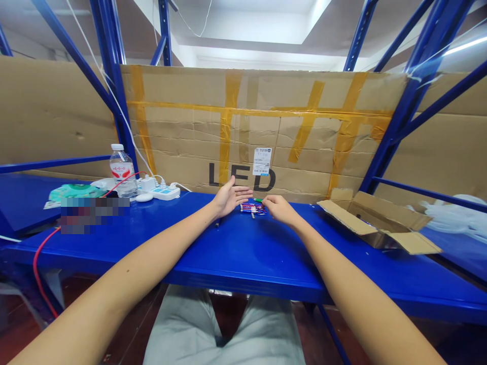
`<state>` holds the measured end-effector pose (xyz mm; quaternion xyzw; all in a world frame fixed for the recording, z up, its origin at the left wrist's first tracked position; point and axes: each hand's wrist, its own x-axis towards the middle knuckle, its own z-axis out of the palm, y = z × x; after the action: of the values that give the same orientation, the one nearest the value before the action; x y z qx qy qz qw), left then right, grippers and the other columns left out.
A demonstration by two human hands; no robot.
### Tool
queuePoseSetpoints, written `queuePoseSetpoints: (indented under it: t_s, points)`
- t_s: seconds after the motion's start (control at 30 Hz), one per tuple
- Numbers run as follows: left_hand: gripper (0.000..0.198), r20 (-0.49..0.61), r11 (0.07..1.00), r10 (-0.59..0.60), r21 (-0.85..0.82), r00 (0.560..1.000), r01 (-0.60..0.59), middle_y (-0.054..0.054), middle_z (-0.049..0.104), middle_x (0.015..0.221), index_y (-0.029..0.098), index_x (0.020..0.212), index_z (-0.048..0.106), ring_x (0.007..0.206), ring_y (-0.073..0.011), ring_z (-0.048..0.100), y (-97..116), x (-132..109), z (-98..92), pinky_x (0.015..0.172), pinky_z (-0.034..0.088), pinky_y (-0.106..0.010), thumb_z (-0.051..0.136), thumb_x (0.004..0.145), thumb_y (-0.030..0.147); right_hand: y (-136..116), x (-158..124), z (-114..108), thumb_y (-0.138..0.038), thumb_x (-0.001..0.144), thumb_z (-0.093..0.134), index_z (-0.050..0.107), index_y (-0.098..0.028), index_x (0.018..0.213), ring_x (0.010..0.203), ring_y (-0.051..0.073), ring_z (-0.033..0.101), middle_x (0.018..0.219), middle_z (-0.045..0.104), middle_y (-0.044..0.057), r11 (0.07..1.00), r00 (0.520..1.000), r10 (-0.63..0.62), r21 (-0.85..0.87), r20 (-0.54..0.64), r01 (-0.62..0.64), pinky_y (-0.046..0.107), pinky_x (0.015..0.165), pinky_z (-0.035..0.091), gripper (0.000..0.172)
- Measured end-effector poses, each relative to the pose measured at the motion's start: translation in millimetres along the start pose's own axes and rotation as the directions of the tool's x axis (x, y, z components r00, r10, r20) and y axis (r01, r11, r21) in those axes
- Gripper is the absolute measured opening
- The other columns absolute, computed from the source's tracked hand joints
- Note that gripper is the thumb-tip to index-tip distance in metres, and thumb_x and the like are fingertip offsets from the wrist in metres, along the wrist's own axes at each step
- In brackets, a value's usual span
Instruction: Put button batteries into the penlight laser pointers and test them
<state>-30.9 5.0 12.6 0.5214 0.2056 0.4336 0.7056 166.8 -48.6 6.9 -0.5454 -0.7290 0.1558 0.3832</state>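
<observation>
My left hand (231,198) is held out over the table, palm showing and fingers stretched, with nothing in it. My right hand (278,209) is closed in a pinch on a slim green pen (258,200), which points left toward the fingers of my left hand. Below and between both hands lies a small bundle of shiny red, blue and silver pens (251,209) on the blue table (243,253). A small dark stick-like end (217,223) shows beneath my left wrist; the rest of it is hidden.
An open cardboard box (365,223) stands at the right, flaps spread. Left are a water bottle (122,172), a white power strip (166,192), a teal pack (76,191) and a red cable (36,263). A large cardboard sheet (182,137) and blue posts (114,76) close off the back.
</observation>
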Motion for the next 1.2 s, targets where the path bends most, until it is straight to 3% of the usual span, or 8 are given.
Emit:
queuePoseSetpoints:
  t_s: [0.47, 0.8, 1.2]
  points:
    - [0.076, -0.035, 0.999, 0.021, -0.030, 0.999, -0.022, -0.026, 0.064, 0.121, 0.001, 0.124, 0.058, 0.121, -0.0304, 0.058, -1.7, 5.1, -2.5, 0.110, 0.040, -0.041, 0.025, 0.094, 0.063, 3.7, 3.3, -0.2, -0.028, 0.078, 0.041, 0.053, -0.017, 0.062, 0.055, 0.014, 0.042, 0.051, 0.043, -0.002, 0.998, 0.999, 0.053, -0.025, -0.007, -0.053, 0.026, 0.055, 0.029, 0.023]
    - [0.071, -0.059, 1.000, 0.019, -0.003, 0.998, -0.019, -0.026, 0.066, 0.116, 0.002, 0.110, 0.065, 0.117, -0.0306, 0.061, -1.0, 3.3, -0.4, 0.108, 0.042, -0.039, 0.031, 0.093, 0.062, 2.0, 2.7, -2.0, -0.031, 0.077, 0.041, 0.055, -0.017, 0.062, 0.057, 0.015, 0.043, 0.051, 0.044, -0.001, 0.995, 0.992, 0.084, -0.052, -0.098, -0.090, 0.027, 0.054, 0.028, 0.025]
    - [0.071, -0.050, 0.999, 0.038, 0.022, 0.998, -0.037, -0.027, 0.065, 0.118, 0.002, 0.114, 0.064, 0.121, -0.0314, 0.058, -1.8, 3.4, 0.2, 0.109, 0.040, -0.040, 0.031, 0.093, 0.062, 3.7, 3.0, 0.3, -0.031, 0.078, 0.040, 0.056, -0.017, 0.060, 0.067, 0.017, 0.049, 0.063, 0.057, 0.003, 0.993, 0.996, 0.004, -0.117, -0.089, -0.015, 0.028, 0.061, 0.032, 0.028]
